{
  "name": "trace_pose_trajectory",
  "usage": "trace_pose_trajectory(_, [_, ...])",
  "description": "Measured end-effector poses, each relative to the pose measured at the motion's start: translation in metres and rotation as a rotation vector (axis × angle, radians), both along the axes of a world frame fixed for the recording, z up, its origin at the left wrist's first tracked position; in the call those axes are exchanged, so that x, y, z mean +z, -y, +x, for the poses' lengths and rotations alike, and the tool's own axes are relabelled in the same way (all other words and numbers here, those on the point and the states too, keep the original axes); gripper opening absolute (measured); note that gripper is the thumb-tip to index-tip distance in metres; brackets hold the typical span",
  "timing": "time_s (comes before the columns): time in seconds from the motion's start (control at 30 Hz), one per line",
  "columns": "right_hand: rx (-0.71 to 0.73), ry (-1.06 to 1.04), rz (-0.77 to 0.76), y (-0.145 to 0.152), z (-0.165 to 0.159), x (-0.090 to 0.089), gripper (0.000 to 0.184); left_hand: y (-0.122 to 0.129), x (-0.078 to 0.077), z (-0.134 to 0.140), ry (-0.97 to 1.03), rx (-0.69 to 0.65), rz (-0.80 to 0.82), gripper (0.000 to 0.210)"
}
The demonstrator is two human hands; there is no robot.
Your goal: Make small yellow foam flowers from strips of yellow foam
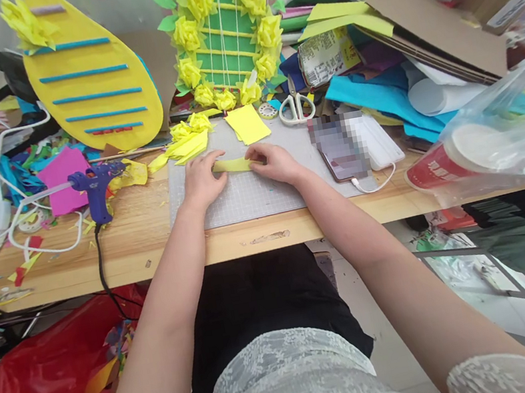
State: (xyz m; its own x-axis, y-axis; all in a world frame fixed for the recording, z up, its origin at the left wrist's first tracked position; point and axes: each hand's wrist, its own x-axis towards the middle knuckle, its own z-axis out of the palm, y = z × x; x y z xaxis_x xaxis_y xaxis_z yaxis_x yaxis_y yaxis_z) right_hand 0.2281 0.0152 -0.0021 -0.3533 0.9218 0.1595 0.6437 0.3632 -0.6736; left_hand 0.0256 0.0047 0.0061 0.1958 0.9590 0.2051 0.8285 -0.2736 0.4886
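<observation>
A narrow strip of yellow paper stretches between my two hands, just over the grey cutting mat. My left hand pinches its left end, and my right hand pinches the other. Behind my hands lie a stack of yellow paper squares and some crumpled yellow paper pieces. White-handled scissors rest at the mat's back right, beside a small roll of tape.
A blue glue gun with a black cord stands at left. At right are a phone, a white power bank and a bagged cup. Behind stand a yellow guitar-shaped cutout and a green one with yellow flowers.
</observation>
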Motion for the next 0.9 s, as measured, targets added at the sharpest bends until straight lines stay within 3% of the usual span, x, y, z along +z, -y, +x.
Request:
trace_pose_trajectory(0.1, [-0.039,-0.036,-0.013,-0.001,-0.004,-0.001,0.031,0.002,0.003,0.001,0.022,0.054,0.031,0.047])
trace_pose_trajectory(0.3, [-0.041,-0.017,-0.031,-0.001,-0.012,0.000,0.042,0.001,0.005,-0.002,0.025,0.195,-0.026,0.024])
trace_pose_trajectory(0.7, [-0.219,0.123,0.003,-0.006,-0.030,-0.010,0.050,0.002,0.004,-0.003,0.012,0.302,-0.056,0.031])
trace_pose_trajectory(0.9, [-0.229,0.211,0.030,0.000,-0.034,-0.007,0.047,0.002,0.003,-0.003,0.004,0.313,-0.065,0.035])
